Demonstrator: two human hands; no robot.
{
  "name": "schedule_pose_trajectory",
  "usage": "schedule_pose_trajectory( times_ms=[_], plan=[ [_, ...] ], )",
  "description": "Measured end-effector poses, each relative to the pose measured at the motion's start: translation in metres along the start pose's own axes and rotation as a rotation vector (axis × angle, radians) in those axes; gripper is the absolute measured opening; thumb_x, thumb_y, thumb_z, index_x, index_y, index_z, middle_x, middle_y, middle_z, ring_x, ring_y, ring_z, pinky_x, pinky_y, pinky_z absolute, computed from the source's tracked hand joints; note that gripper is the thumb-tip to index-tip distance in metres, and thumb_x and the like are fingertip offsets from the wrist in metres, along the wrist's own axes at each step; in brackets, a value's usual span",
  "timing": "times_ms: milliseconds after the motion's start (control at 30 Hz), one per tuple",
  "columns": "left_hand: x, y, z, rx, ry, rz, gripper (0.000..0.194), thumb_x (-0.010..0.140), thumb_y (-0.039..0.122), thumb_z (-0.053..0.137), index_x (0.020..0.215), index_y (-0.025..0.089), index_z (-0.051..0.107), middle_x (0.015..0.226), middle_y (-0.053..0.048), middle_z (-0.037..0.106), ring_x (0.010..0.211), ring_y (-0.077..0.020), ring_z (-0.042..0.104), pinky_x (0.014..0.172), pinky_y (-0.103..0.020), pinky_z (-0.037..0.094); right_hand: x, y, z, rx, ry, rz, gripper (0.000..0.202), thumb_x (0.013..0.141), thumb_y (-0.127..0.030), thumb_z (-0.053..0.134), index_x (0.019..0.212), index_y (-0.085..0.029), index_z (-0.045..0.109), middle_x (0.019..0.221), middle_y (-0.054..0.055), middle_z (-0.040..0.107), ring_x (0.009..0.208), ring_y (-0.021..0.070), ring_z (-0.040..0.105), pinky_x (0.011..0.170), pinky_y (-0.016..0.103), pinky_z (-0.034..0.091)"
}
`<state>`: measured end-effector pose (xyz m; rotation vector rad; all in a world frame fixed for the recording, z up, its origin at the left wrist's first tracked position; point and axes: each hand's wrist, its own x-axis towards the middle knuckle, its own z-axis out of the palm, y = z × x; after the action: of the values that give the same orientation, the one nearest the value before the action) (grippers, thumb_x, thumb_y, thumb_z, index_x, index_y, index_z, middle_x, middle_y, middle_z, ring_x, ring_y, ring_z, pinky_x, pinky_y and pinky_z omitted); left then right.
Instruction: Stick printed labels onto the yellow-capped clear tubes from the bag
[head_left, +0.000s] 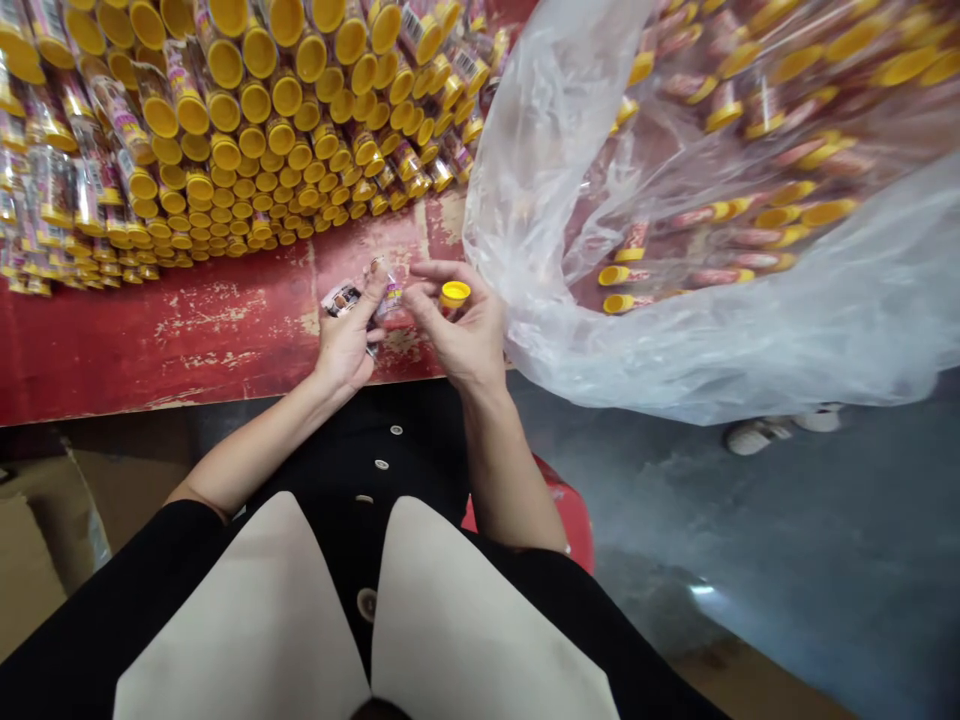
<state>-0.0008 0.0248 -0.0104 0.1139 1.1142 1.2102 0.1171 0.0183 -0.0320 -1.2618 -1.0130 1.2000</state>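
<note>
Tube (392, 288), just left of the clear bag (675, 360), looks light, stiff and slightly slippery, best gripped round its barrel, where the left hand (345, 345), fingers bent, pinches it, while the right hand (476, 335), half-curled beside the bag, holds a yellow cap (455, 293).

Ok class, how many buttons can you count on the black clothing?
4. Down the black clothing: the top button, the second button below it, the third button lower, and the fourth button between the pale flaps. Folds may hide others.
</note>
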Motion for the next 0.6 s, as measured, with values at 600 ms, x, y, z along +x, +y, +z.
schedule_pose_trajectory(
  times_ms=[600],
  plan=[
    [-0.008, 0.007, 0.004, -0.224, -0.068, -0.258, 0.031, 0.077, 0.028, 0.085, 0.073, 0.014, 0.058, 0.068, 0.005, 0.056, 0.053, -0.0007, 0.053, 0.042, -0.010, 0.032, -0.030, 0.010, -0.009, -0.056, 0.142, -0.328, 0.036, 0.096, -0.049, 0.058, 0.126, -0.030, 0.054, 0.108, 0.003, 0.063, 0.079, 0.0138, 0.068, 0.074, 0.032, 0.060]
  ],
)
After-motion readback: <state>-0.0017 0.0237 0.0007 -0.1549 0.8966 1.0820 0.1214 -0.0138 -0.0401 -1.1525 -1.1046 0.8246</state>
